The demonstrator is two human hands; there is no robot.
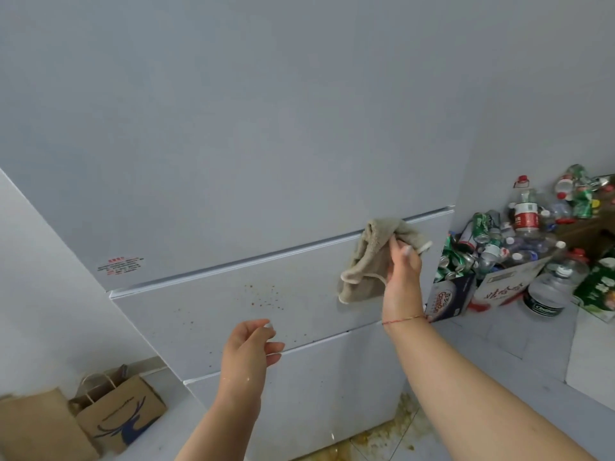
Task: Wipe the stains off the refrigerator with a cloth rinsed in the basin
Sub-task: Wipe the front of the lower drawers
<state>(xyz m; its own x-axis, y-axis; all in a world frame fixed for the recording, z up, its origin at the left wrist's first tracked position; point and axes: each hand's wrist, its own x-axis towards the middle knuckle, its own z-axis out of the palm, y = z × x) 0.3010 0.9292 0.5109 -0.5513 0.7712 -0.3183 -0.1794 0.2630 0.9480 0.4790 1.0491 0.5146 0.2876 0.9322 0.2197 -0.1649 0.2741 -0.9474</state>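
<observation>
Two hands are up. Your right hand (401, 271) grips the cloth (369, 257) against the refrigerator (233, 144), beside brown stains (266, 297). Your left hand (248, 347) holds nothing, fingers loosely curled.

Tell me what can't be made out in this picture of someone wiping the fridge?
- Basin: outside the head view.
- Red label on the refrigerator: print too small to read.
- Door surface behind the cloth: covered by the cloth that the right hand holds, so stains there are unknown.
- Refrigerator top: cut off by the upper edge.
- Brown paper bag: cut off at the bottom left corner.
</observation>
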